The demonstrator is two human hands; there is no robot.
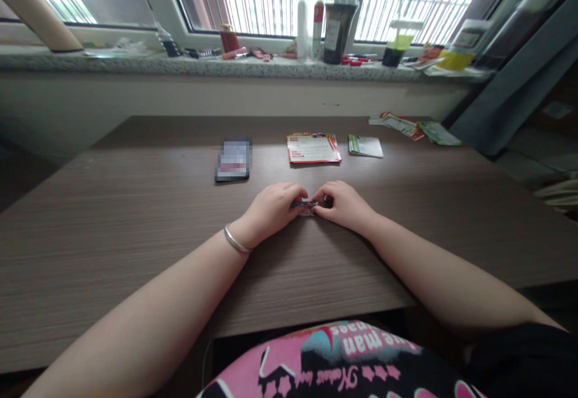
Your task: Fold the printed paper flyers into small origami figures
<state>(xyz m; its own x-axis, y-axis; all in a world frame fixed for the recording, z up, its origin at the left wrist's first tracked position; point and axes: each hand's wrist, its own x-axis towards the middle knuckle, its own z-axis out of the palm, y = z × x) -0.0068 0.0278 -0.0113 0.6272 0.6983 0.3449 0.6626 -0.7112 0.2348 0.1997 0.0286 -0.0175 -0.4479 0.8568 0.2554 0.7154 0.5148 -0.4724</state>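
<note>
My left hand (276, 206) and my right hand (344, 203) meet at the middle of the table, fingertips facing each other. Between them is a small, thin, patterned flat piece (307, 204), dark on top and seen nearly edge-on. Each hand pinches one end of it between thumb and fingers. Something pale and printed shows just below it; whether that is part of the same piece I cannot tell. A stack of red-and-white printed cards (313, 149) lies just beyond my hands, with a smaller stack of green-and-white cards (365, 146) to its right.
A phone (233, 160) with a blurred screen lies to the left on the brown table (135, 217). Torn red and green wrappers (401, 126) rest at the far right edge. Bottles, a dark lidded cup (335, 31) and small items line the granite windowsill (271, 71).
</note>
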